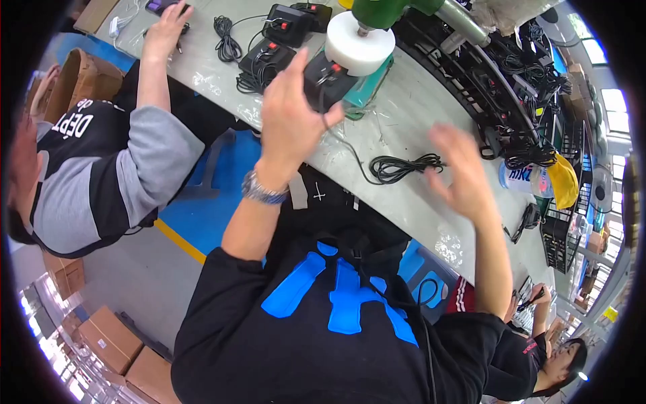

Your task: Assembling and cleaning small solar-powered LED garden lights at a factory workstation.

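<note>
At eight o'clock, stacked boxes [111, 340] of brown cardboard on the grey floor. Between nine and ten o'clock, a co-worker [114, 168] in a grey-and-black top, with an arm stretched out over the pale surface [417, 209] toward half past ten. At eleven o'clock near the rim, a coiled black cable [227, 42]; just beside it, toward twelve, black boxes [286, 25] with red switches, among more bundled cable.

At eleven o'clock, closer to the centre, the left hand [289, 121], with a metal band [266, 192] at the wrist. Spread wide, with fingers pointing toward one o'clock and thumb out toward three, close about the near side of a black device [328, 79]; contact or grip impossible to tell.

At twelve o'clock, that device, red-switched, partly hidden by the white disc [363, 47] of a green press [373, 12]. Just beside it, a teal plate [371, 89]. From near the left thumb, a thin lead trailing toward four o'clock into a loose loop [400, 170] on the surface.

Between two and three o'clock, the right hand [463, 176], blurred, open and empty, near the loop's end. Beyond, at three o'clock, a yellow cloth [564, 182]. At four, another co-worker [518, 363] in black.
</note>
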Action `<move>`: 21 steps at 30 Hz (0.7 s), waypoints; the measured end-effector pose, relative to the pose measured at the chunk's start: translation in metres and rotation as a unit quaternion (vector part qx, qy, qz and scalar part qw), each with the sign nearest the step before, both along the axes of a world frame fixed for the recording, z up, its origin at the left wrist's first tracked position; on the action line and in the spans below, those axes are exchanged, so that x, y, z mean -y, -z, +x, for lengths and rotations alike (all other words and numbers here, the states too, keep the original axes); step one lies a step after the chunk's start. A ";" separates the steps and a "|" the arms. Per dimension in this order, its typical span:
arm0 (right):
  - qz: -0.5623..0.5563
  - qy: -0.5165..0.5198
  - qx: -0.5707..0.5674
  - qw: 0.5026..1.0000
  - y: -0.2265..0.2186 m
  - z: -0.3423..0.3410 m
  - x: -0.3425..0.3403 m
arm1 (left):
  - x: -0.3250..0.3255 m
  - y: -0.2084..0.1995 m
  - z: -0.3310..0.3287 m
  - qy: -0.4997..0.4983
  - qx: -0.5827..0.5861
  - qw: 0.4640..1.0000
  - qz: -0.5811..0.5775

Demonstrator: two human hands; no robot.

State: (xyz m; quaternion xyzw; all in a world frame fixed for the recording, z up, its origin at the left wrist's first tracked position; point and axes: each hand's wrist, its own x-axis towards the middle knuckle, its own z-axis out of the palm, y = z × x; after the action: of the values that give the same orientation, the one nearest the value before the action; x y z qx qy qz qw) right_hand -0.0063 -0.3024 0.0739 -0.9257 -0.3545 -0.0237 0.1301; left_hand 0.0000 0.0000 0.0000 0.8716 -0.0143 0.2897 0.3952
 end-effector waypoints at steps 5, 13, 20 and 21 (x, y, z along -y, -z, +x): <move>0.082 0.011 -0.001 0.997 0.064 -0.040 -0.002 | -0.059 -0.023 0.031 -0.055 0.014 0.994 0.092; 0.200 0.047 0.087 0.975 0.078 -0.027 -0.115 | -0.139 -0.058 0.084 -0.013 -0.073 0.880 0.469; 0.255 0.354 0.189 0.880 0.035 -0.031 0.120 | -0.115 -0.033 0.001 0.013 -0.003 0.950 0.313; 0.198 0.465 0.208 0.837 0.037 -0.052 0.191 | -0.080 -0.012 0.007 0.049 -0.002 0.966 0.252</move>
State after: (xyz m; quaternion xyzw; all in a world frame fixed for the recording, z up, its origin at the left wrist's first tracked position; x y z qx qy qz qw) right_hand -0.0583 -0.4935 0.0366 -0.9093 0.1116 -0.3430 0.2074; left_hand 0.0073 0.0803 0.0116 0.9420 -0.1288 0.2548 0.1762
